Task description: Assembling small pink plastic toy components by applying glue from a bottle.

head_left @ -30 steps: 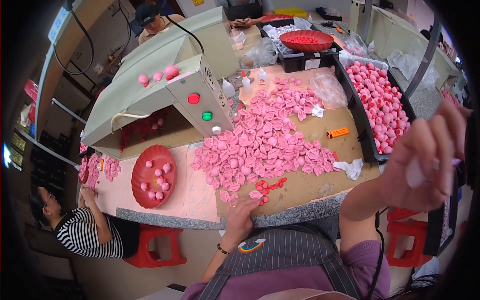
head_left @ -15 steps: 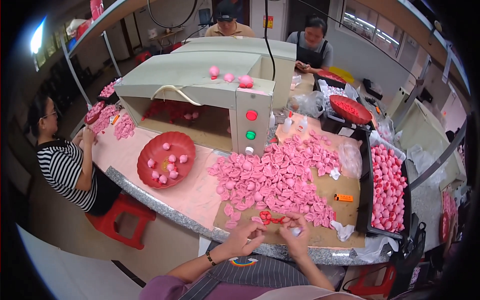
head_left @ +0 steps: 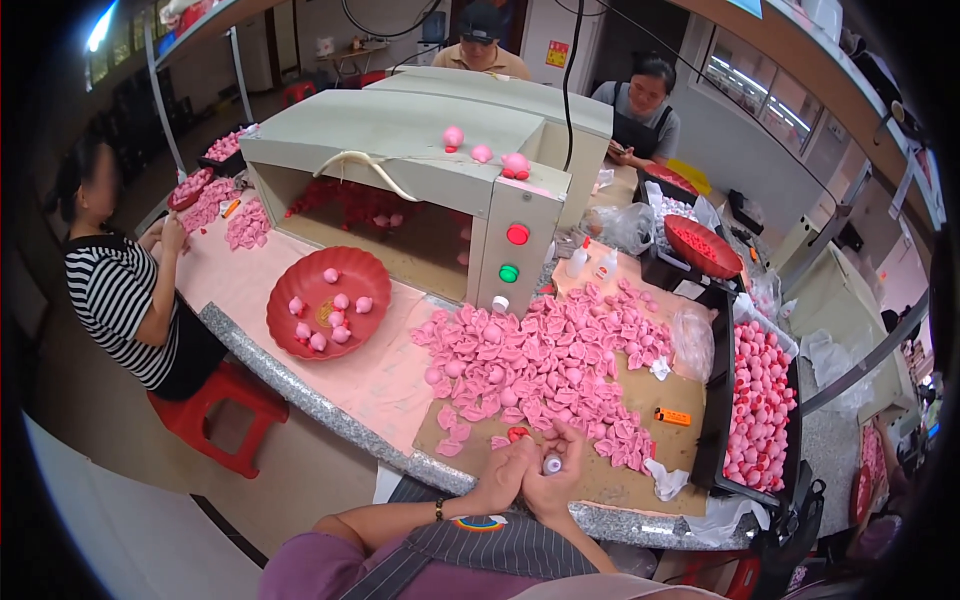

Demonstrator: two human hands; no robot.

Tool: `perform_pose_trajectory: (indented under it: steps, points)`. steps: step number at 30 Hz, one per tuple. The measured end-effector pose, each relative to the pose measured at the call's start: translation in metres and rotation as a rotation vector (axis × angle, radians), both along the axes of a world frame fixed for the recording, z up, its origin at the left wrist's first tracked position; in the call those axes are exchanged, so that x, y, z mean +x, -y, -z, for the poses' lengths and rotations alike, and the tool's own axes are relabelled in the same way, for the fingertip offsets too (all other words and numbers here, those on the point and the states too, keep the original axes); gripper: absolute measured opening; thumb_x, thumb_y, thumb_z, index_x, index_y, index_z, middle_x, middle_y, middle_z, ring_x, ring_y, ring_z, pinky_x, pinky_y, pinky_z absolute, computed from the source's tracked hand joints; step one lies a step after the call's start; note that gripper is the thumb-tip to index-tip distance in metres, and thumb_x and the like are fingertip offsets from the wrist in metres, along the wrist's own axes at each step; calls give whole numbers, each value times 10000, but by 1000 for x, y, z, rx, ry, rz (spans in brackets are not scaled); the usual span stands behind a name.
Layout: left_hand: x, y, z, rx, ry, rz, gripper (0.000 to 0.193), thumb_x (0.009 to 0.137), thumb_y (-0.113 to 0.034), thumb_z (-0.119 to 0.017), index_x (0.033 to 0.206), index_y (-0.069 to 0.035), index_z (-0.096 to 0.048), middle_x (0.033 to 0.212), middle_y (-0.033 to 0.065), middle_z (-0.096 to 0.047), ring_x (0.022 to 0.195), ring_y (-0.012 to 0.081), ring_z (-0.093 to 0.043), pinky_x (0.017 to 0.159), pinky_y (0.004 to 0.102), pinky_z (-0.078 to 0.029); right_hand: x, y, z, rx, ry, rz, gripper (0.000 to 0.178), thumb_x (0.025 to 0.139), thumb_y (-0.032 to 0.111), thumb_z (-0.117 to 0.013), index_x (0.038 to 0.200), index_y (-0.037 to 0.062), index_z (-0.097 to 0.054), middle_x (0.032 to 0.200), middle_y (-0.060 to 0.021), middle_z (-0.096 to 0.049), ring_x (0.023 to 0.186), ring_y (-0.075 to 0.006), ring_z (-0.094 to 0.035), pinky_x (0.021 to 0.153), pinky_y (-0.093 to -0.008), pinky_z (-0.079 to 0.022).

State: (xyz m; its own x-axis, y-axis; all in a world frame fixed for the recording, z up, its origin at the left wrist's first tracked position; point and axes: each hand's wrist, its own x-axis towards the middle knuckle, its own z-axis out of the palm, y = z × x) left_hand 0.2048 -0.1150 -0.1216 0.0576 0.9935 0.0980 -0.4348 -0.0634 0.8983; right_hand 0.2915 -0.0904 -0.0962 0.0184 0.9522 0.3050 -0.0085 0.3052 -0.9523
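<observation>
Grey machine (head_left: 400, 120): three pink figures (head_left: 482, 154), one red button (head_left: 517, 234), one green button (head_left: 508, 273), one white knob (head_left: 500, 304). Large red dish (head_left: 297, 277) — eight pink balls (head_left: 341, 301). Wearer's hands (head_left: 508, 472) — two.

Bracelet (head_left: 438, 509): dark, beaded, a yellowish bead in it — just behind the left hand (head_left: 505, 475).
Sleeve (head_left: 318, 562): plain purple, well behind the same hand.
Apron (head_left: 435, 550): dark grey, pale pinstripes.
Patch (head_left: 480, 523): rainbow arch, white cloud ends — nearest the bracelet.

Right grip (head_left: 553, 482), seen raised a second ago, is lowered by the desk (head_left: 372, 420); left grip (head_left: 503, 472), apart half a second ago, now meets it.
</observation>
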Motion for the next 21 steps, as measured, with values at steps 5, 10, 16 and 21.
perform_pose_trajectory:
  steps: [5,10,16,21]
  points:
    - [16,0,-11,41,57,-38,182,949,-201,-397,907,-31,-447,865,0,-469,803,82,-456,732,250,-395,3,-8,-8,-198,-171,-48,450,695,-15,-685,1088,-1,-467,851,-32,-510,722,-76,-490,630,-193,-405]
    - [3,2,-7,35,-75,-100,283,961,-247,-341,862,-23,-484,856,36,-516,805,97,-478,766,254,-404,-3,-3,-6,-91,-86,-51,410,706,-34,-674,1064,-1,-477,815,-19,-516,717,-66,-488,608,-186,-406]
    - [-13,-9,-11,-296,91,-93,379,969,-249,-310,727,-28,-501,718,25,-510,676,88,-483,588,262,-396,6,3,-7,-66,-109,-133,364,688,-2,-697,1007,-5,-522,873,-30,-531,748,-68,-477,665,-196,-406]
    - [-3,-20,-21,84,-230,-382,258,871,-112,-557,1066,-27,-410,904,44,-490,722,88,-498,622,224,-427,7,8,-16,-43,-114,-308,519,711,21,-710,1140,-28,-421,958,-88,-543,833,-113,-540,701,-228,-441]
